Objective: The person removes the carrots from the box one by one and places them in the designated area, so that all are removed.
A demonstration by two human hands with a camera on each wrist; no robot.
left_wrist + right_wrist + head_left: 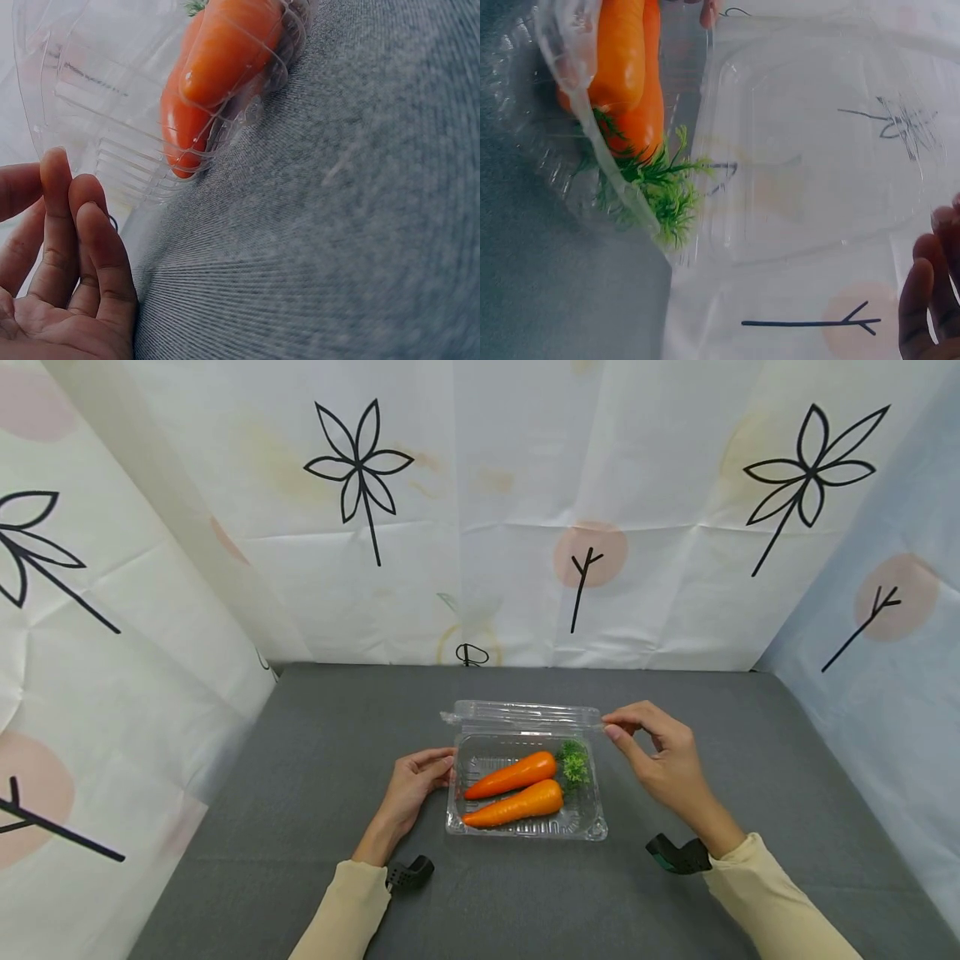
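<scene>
A clear plastic clamshell container [525,837] rests on the grey table with its hinged lid [525,710] raised at the far side. Inside lie two orange carrots [513,774] [232,52] [622,52], points to the left, with green leafy tops [575,764] [671,199] at the right. My left hand [416,785] pinches the container's left rim between thumb and fingers. At the lid's right corner, thumb and index finger of my right hand [663,756] pinch the edge. In the right wrist view, that hand's fingers [922,292] show at the right border.
The dark grey tabletop [337,718] runs back to a white cloth wall [510,610] with flower and twig drawings. Cloth panels also stand at left [150,652] and right [885,693]. Both wrists carry a black strap-on device [411,873].
</scene>
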